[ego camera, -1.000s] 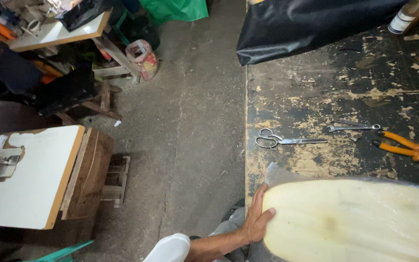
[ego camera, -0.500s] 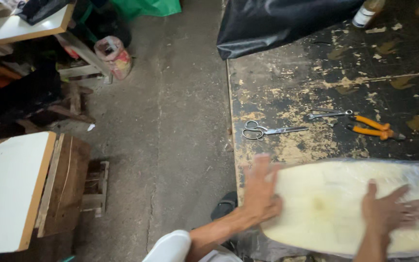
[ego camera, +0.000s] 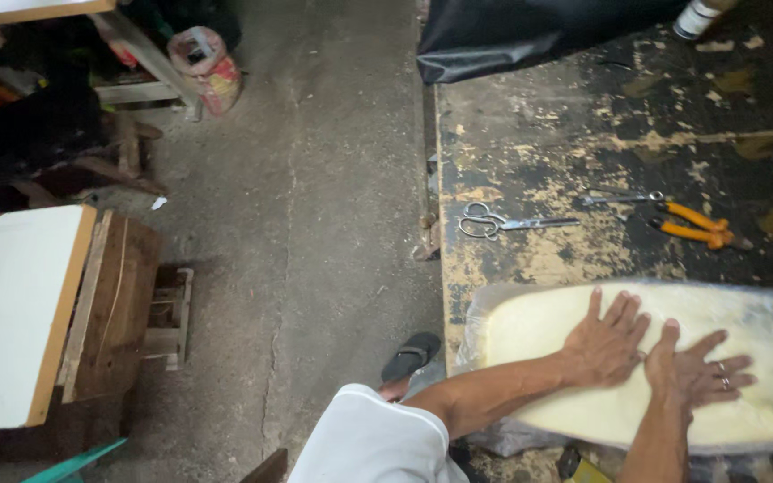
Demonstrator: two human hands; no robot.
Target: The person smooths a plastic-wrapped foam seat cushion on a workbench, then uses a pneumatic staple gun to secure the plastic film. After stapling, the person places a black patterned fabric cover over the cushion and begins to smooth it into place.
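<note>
A pale yellow foam cushion [ego camera: 547, 335] wrapped in clear plastic film lies on the near part of a worn dark worktable [ego camera: 539, 152]. My left hand [ego camera: 606, 344] presses flat on the cushion's top, fingers spread. Beside it, just to the right, my right hand [ego camera: 695, 374] also lies flat on the cushion with fingers apart and rings on two fingers. Neither hand grips anything. Beyond the cushion lie silver scissors [ego camera: 507, 224] and orange-handled pliers [ego camera: 695, 225].
A black sheet [ego camera: 530, 36] covers the table's far end, with a bottle [ego camera: 698, 16] near it. On the concrete floor to the left stand a white-topped table [ego camera: 6, 304], a wooden crate [ego camera: 123, 304] and a small bag [ego camera: 208, 67]. My sandalled foot [ego camera: 409, 358] is by the table edge.
The view has shifted left and down. My left hand has slid from the cushion's left end toward its middle, and my right hand has come closer beside it.
</note>
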